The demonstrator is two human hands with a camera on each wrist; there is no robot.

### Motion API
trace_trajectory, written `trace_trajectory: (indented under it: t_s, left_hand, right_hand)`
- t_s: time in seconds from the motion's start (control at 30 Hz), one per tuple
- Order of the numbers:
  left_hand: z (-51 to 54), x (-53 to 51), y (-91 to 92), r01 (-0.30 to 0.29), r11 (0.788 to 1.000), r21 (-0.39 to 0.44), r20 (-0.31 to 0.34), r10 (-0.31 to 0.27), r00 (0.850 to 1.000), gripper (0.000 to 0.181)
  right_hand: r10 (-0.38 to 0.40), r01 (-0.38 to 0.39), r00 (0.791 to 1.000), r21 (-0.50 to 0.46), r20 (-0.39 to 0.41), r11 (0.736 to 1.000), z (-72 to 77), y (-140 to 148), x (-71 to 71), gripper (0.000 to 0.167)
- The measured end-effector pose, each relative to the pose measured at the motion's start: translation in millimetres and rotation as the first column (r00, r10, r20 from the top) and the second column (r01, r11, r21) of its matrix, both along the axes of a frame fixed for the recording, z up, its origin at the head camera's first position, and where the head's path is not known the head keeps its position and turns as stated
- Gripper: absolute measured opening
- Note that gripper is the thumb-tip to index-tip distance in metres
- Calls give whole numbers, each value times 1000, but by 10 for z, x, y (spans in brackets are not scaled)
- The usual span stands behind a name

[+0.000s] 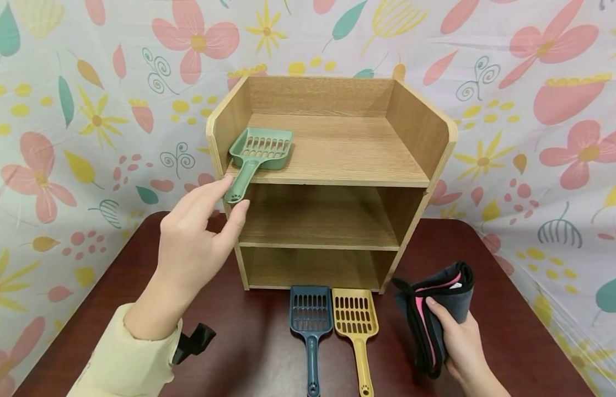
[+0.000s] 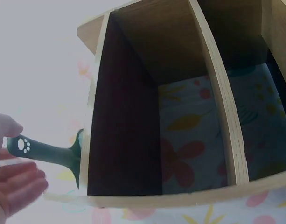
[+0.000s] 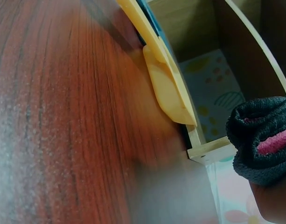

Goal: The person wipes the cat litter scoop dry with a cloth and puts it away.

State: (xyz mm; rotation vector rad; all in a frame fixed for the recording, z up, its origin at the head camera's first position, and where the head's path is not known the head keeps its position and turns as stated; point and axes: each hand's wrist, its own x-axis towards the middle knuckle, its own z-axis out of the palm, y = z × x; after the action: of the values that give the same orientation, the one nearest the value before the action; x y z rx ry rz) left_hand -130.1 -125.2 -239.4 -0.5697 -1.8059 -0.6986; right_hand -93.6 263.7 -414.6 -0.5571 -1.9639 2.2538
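Observation:
A green slotted litter scoop lies on the left of the wooden shelf's top board, its handle jutting over the front edge. My left hand is at the handle's end, thumb and fingers spread on either side. In the left wrist view the handle, marked with a white paw print, shows between the parted thumb and fingers; whether they touch it is hard to tell. My right hand holds a folded dark grey cloth with pink inside, the thumb on top. In the right wrist view the cloth appears at the right edge.
A wooden shelf unit with a walled top and two compartments below stands on the dark red table. At its front lie a blue scoop and a yellow scoop, side by side. Flower-patterned fabric hangs behind.

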Motion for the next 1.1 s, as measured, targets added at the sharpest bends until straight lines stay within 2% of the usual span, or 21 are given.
trace_trajectory:
  t_s: [0.1, 0.2, 0.37, 0.53, 0.67, 0.9, 1.1]
  left_hand:
    - [3, -4, -7, 54, 997, -52, -71, -57, 996, 19]
    - [12, -51, -2, 84, 989, -125, -127, -100, 987, 15]
    - [40, -156, 22, 69, 974, -214, -195, -111, 975, 14]
    - [72, -255, 43, 53, 964, -259, -246, -119, 962, 14]
    - [89, -329, 50, 21, 954, -300, -273, -107, 956, 13]
    - [109, -452, 64, -61, 941, -332, -304, -45, 951, 10]
    - [152, -518, 64, -133, 919, -372, -295, 18, 955, 11]
  right_hand:
    - [7, -7, 1000, -2, -10, 1000, -6, 7, 8, 22]
    - [24, -24, 1000, -1, 10, 1000, -10, 10, 24, 25]
    - [38, -38, 998, -9, 45, 999, -17, 23, 63, 30]
    - [47, -47, 999, -17, 26, 999, -8, 52, 77, 23]
    - [52, -52, 999, -14, 17, 999, 16, 56, 54, 21]
    - [61, -61, 998, -6, -4, 998, 22, 39, 40, 23]
    - [83, -83, 996, 4, -7, 997, 20, 31, 43, 21]
